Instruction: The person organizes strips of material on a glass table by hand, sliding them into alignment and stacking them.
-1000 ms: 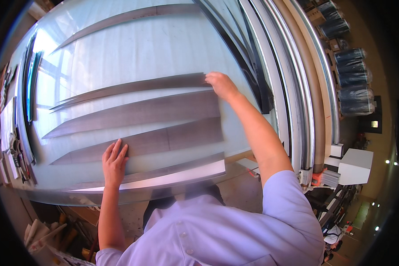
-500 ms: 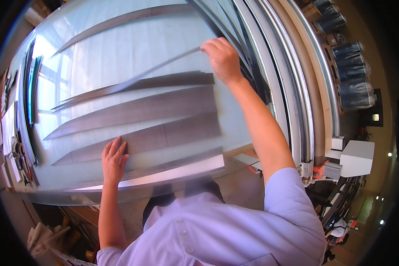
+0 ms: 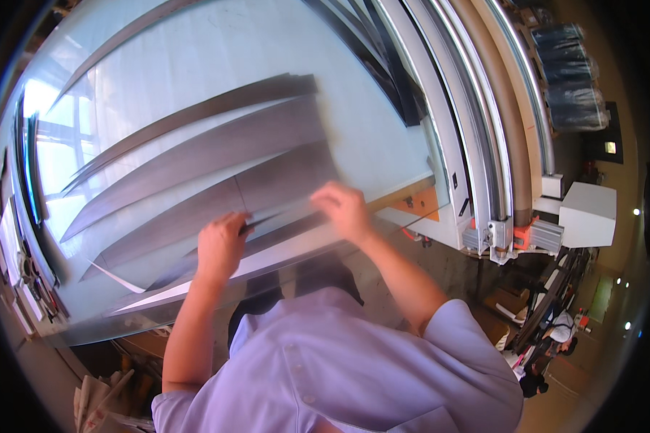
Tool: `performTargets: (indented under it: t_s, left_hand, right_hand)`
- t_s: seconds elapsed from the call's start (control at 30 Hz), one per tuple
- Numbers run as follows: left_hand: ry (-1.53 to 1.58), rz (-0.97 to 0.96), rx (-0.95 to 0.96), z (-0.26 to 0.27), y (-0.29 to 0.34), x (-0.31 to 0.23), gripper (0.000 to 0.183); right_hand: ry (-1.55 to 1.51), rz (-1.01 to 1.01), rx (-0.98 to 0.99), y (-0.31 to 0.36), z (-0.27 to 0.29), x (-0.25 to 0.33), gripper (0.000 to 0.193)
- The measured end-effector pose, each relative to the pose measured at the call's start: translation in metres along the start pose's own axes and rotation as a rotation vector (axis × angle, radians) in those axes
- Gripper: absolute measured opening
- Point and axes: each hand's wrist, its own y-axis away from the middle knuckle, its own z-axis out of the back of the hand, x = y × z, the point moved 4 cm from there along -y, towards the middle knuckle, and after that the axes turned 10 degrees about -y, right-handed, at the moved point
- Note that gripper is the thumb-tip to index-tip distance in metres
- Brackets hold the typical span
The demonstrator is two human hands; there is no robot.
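We saw the left hand (image 3: pixel 222 244) with its fingers closed, gripping a narrow dark strip (image 3: pixel 266 218). Its pointed end stuck out past the fingers toward the right hand (image 3: pixel 341 211), and a curled, pale-sided tail (image 3: pixel 119 278) showed on the far left of the grip. The right hand's fingers were bent inward just beside that point, though we could not tell (motion had blurred them) whether they pinched anything.

The strip was over the near part of the pale tabletop (image 3: pixel 383 148). Beneath and beyond the hands we had a broad dark panel (image 3: pixel 282 177) with a line across it, then a tapering panel (image 3: pixel 202 148) and a slimmer curved piece (image 3: pixel 202 110) farther off. A white strip (image 3: pixel 162 298) lay along the near edge. More dark strips (image 3: pixel 386 65) lay by the long metal rails (image 3: pixel 480 108) on our right.
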Motion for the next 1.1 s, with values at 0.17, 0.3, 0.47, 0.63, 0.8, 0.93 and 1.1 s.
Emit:
performTargets:
  t_s: [0.17, 0.3, 0.47, 0.63, 0.8, 0.93, 1.1]
  left_hand:
    - [-0.038, -0.077, -0.024, 0.008, -0.054, -0.011, 0.003]
    - [0.019, -0.022, 0.182, -0.001, -0.082, -0.011, 0.014]
    - [0.148, 0.271, 0.340, -0.004, -0.107, -0.012, 0.027]
    - [0.138, 0.227, 0.372, -0.013, -0.124, -0.019, 0.029]
    - [0.170, 0.255, 0.408, -0.027, -0.133, -0.022, 0.030]
    - [0.171, 0.248, 0.385, -0.035, -0.133, -0.018, 0.030]
    - [0.150, 0.254, 0.363, -0.037, -0.131, -0.017, 0.029]
  right_hand:
    - [-0.152, -0.255, 0.103, -0.029, 0.028, -0.014, 0.009]
    - [-0.253, -0.343, 0.136, -0.034, 0.034, -0.026, 0.009]
    - [0.502, 0.294, 0.002, -0.072, 0.061, -0.032, 0.022]
    - [0.408, 0.106, 0.141, -0.085, 0.064, -0.062, 0.031]
    - [0.395, 0.104, 0.121, -0.082, 0.062, -0.055, 0.036]
    - [0.384, 0.100, 0.110, -0.082, 0.063, -0.056, 0.037]
    - [0.394, 0.116, 0.092, -0.081, 0.062, -0.057, 0.037]
